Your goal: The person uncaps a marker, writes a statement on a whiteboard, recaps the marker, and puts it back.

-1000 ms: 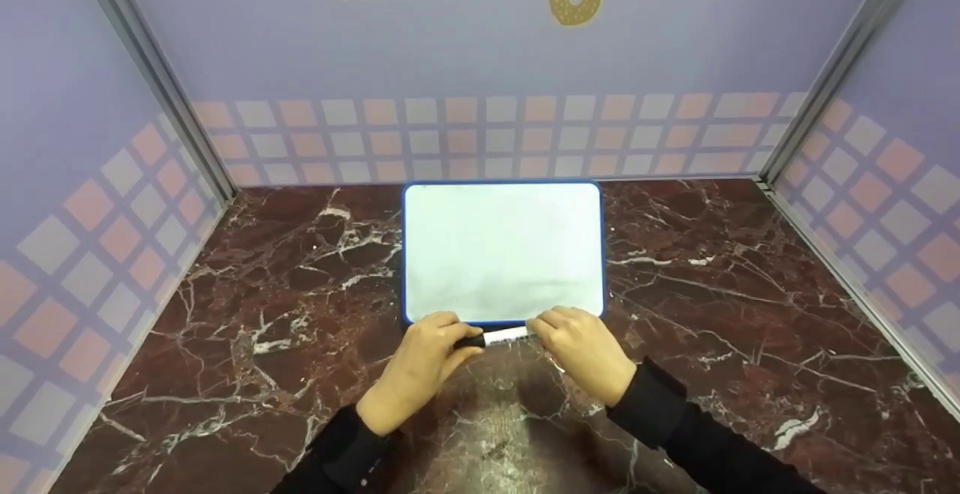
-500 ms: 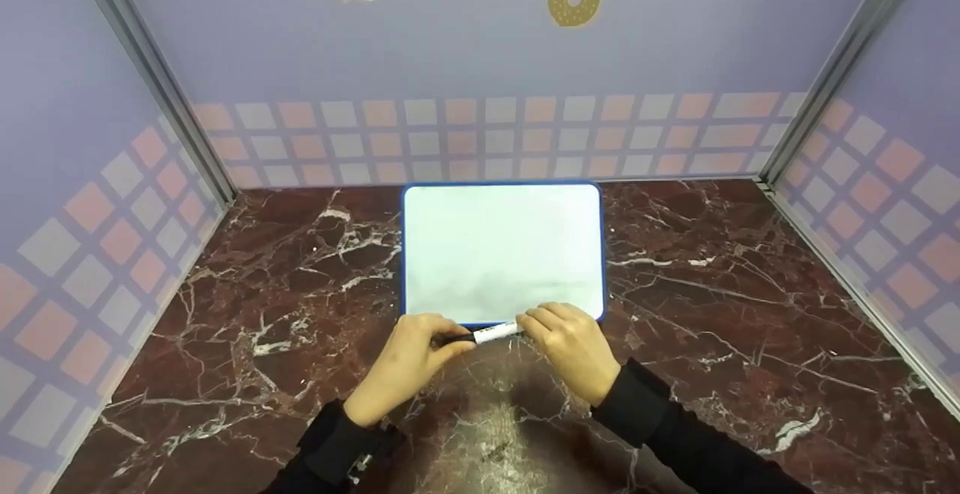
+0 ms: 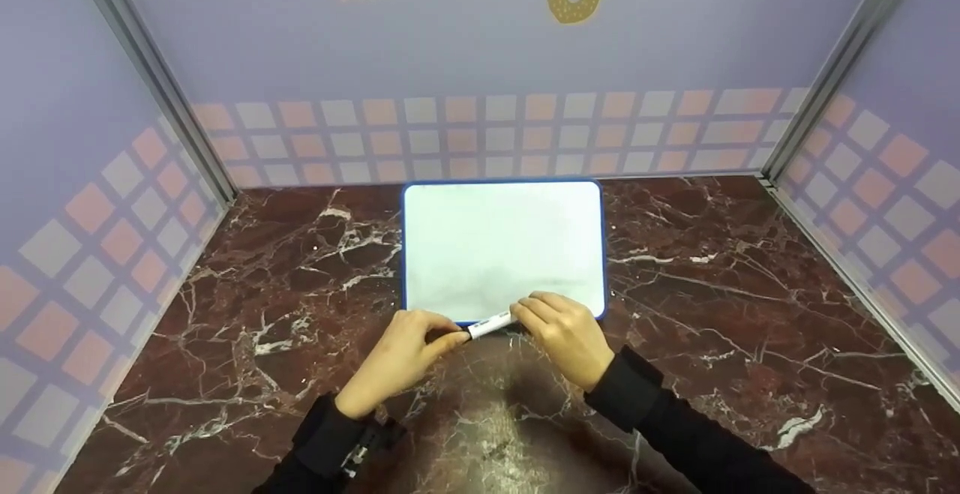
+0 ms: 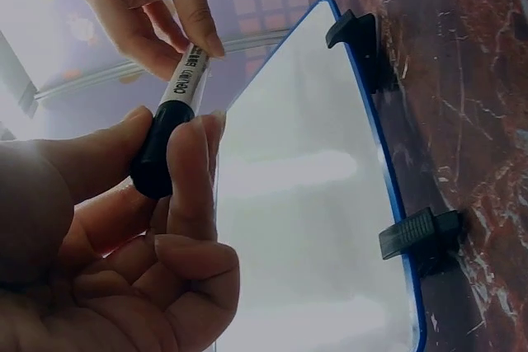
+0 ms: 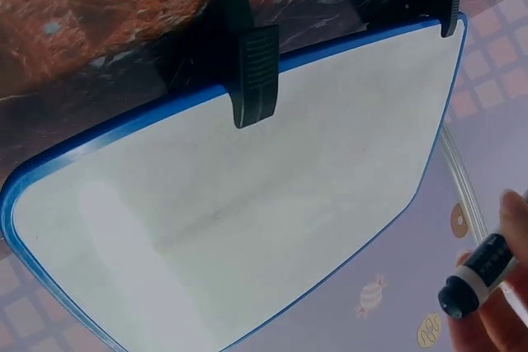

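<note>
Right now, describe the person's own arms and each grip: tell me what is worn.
The left sleeve and right sleeve are long and black. The left grip and right grip are bare hands, without gloves. A dark item with shiny spots sits at the left sleeve's end, too small to identify.

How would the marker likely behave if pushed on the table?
The marker would probably roll, since its barrel looks round. It seems stiff, held straight between the left hand and the right hand. Its smooth-looking cap may be slippery.
</note>
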Demonstrator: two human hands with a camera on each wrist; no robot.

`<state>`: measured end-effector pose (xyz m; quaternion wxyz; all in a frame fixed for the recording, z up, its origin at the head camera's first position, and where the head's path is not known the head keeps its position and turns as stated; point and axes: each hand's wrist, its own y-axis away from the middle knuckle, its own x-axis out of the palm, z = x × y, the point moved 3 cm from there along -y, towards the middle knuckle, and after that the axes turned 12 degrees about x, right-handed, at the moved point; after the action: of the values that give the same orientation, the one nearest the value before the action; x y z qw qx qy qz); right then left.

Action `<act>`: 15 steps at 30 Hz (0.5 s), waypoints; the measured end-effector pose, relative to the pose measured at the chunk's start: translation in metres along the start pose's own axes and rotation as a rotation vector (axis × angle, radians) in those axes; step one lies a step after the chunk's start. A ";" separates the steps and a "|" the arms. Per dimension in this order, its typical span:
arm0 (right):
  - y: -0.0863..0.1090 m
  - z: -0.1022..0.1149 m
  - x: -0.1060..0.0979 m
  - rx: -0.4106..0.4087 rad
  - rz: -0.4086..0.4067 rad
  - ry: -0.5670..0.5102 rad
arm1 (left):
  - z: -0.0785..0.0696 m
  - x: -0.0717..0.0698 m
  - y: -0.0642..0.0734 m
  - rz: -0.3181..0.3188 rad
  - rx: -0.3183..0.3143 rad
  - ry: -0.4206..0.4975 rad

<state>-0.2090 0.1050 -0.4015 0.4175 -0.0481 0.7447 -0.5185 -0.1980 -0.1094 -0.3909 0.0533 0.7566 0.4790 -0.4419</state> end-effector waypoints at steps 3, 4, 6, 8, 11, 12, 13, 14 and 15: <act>-0.001 -0.001 0.001 -0.026 -0.023 -0.009 | 0.000 -0.003 0.000 0.034 -0.013 0.012; -0.002 -0.001 0.001 -0.037 -0.032 -0.011 | -0.001 -0.005 -0.001 0.046 -0.017 0.019; -0.003 -0.001 0.002 -0.055 -0.046 -0.013 | 0.000 -0.007 -0.001 0.069 -0.016 0.029; -0.004 -0.001 0.002 -0.064 -0.047 -0.011 | 0.000 -0.008 -0.002 0.087 -0.018 0.046; -0.002 0.000 0.003 -0.073 -0.002 0.017 | 0.002 -0.007 -0.003 0.098 -0.022 0.052; -0.001 0.001 0.003 -0.082 0.034 0.037 | 0.003 -0.006 -0.003 0.095 -0.024 0.048; 0.001 0.002 0.004 -0.093 0.072 0.062 | 0.003 -0.005 -0.003 0.089 -0.025 0.035; 0.002 0.003 0.005 -0.102 0.111 0.086 | 0.003 -0.004 -0.003 0.083 -0.022 0.019; 0.003 0.004 0.006 -0.112 0.147 0.101 | 0.003 -0.003 -0.003 0.078 -0.014 0.002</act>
<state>-0.2096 0.1002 -0.4076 0.4131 0.0096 0.7942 -0.4457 -0.2029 -0.1111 -0.3897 0.0753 0.7749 0.4522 -0.4352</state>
